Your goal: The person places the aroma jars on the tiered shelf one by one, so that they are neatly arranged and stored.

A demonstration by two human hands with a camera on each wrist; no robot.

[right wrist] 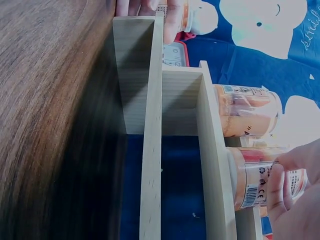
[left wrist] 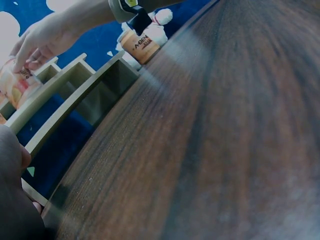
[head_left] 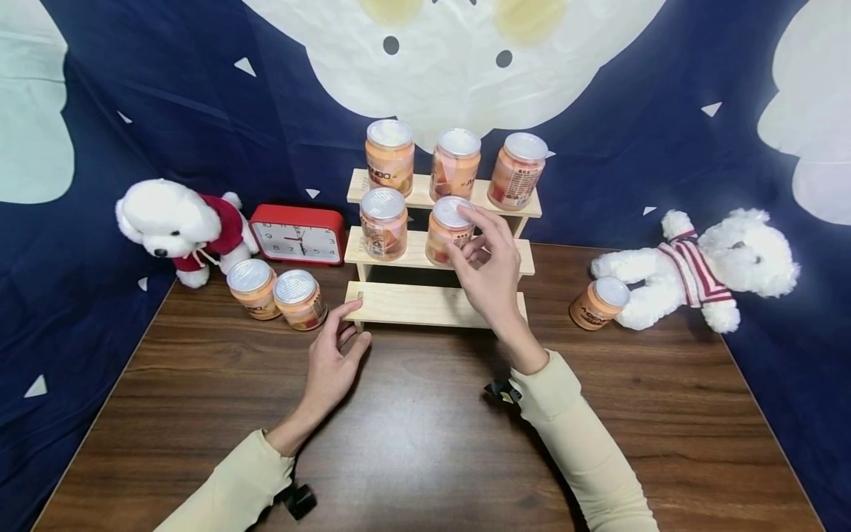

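Our right hand (head_left: pixel 490 275) grips the jar (head_left: pixel 447 235) round its rigid, slick-looking sides; left hand (head_left: pixel 332 362) rests relaxed, holding nothing.

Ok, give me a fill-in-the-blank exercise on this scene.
1. The right hand grips a jar on the ____ step of the wooden rack.
2. The top step holds ____ jars.
3. The left hand touches the rack's ____ step.
4. The clock is ____.

Missing words: middle; three; bottom; red
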